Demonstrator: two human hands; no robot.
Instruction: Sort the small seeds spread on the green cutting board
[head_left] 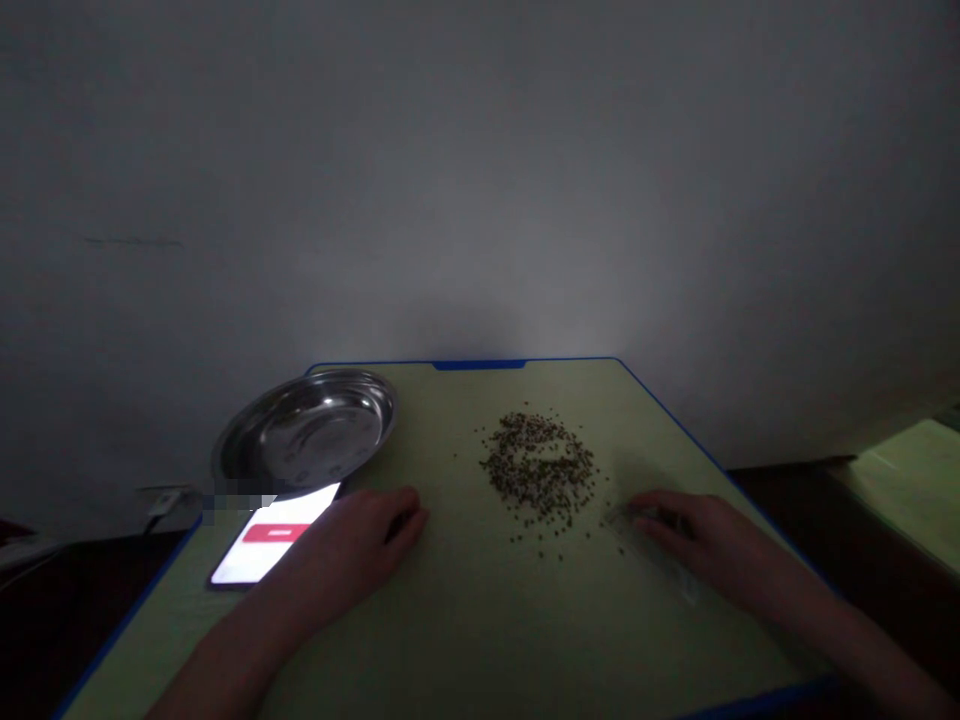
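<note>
A loose pile of small dark grains (536, 465), like beans or seeds, spreads over the table right of the middle, with a thin patch inside it. Just right of the pile, my right hand (694, 535) pinches a thin clear piece of plastic (686, 585), perhaps a bag; its edges are faint in the dim light. On the left, my left hand (375, 535) rests on the table with its fingers curled in, and nothing shows in them. It lies beside a lit phone (244, 562), whose near right part my forearm covers.
A shiny metal basin (307, 440) stands at the back left, overhanging the table's left edge and the phone's far end. The pale table (450, 640) has a blue rim, with a grey wall (480, 200) behind. A socket with a plug (165, 500) is at the left.
</note>
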